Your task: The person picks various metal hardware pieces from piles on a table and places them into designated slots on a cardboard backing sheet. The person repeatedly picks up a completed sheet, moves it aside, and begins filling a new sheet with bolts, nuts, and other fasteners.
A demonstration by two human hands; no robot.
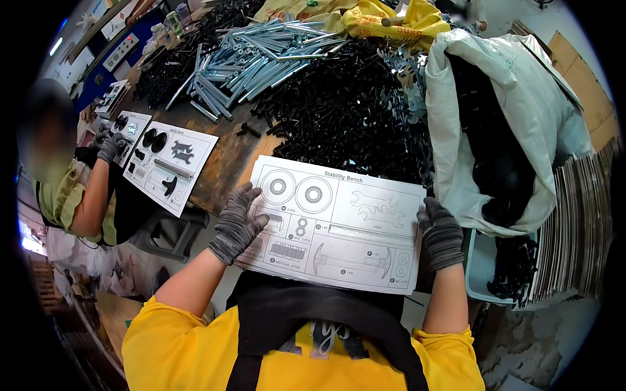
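Left hand [236, 223]: grey knit work glove, mottled dark-and-light yarn, snug ribbed cuff ending at wrist. Right hand [441, 233]: matching grey knit glove, darker in shade, same ribbed cuff. Forearms bare from cuffs to elbows. Bright yellow short-sleeved shirt, sleeves loose and creased above elbows. Black apron over shirt front, broad bib, wide black straps running down over both shoulders. Partly hidden grey lettering on shirt chest between straps

White parts card [336, 221]: flat rectangular sheet with grey printed outlines of wheels, wrenches, bolts and a rod, lower centre of frame. Lies level at table edge, tilted slightly clockwise. No parts on it. Far edge touches the black hardware pile.
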